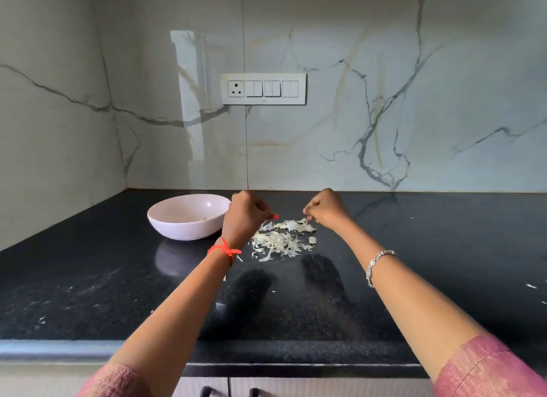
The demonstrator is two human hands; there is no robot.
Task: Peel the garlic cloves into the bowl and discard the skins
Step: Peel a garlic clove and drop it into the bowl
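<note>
Head view: white bowl [183, 231] on black countertop [118, 278], just left of garlic skins [279, 240] pile. Left hand [245, 216] curled between them, contents impossible to tell. Right hand [325, 210] pinching pale scrap [306, 219] at pile's far edge.

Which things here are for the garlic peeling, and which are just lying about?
For the job: bowl, skins, left hand, right hand.
Lying about: switch panel, stray flecks on the counter.

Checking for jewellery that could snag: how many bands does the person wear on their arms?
2: a red thread on the left arm and a silver bracelet on the right arm. The sleeves may hide more.
</note>
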